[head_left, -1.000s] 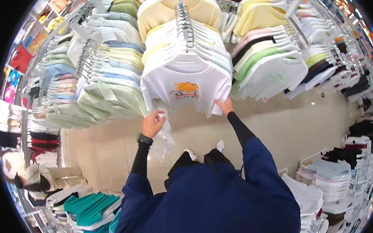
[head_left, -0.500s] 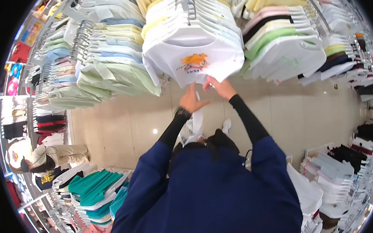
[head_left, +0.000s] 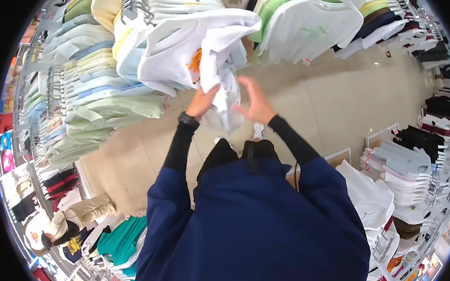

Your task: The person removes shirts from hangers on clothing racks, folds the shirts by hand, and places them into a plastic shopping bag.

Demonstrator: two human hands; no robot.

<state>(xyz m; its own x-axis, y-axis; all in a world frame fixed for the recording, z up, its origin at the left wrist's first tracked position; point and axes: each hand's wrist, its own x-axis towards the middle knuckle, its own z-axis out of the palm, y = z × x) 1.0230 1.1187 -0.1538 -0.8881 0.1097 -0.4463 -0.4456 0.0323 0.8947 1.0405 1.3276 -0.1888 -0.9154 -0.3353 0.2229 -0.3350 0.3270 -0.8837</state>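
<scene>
A white T-shirt (head_left: 171, 53) with an orange print hangs at the front of a rack of shirts. Its right side is folded over, bunched and partly covering the print. My left hand (head_left: 202, 101) is closed on the loose lower cloth, thumb and fingertips against it. Just right of the bunched fabric is my right hand (head_left: 257, 102), fingers spread and apart, holding nothing. A dark band circles my left wrist.
Metal hangers (head_left: 135, 3) carry the shirts above. Pale green shirts (head_left: 91, 115) hang to the left, a white long-sleeved top (head_left: 312, 30) to the right. Teal garments (head_left: 123, 241) and a figure in beige trousers (head_left: 91, 211) are lower left. Tiled floor (head_left: 329, 100) runs between racks.
The T-shirt's right side has been lifted and folded across its front, where it hung flat before. My right hand has opened off the hem; my left has closed on the cloth. The view has turned.
</scene>
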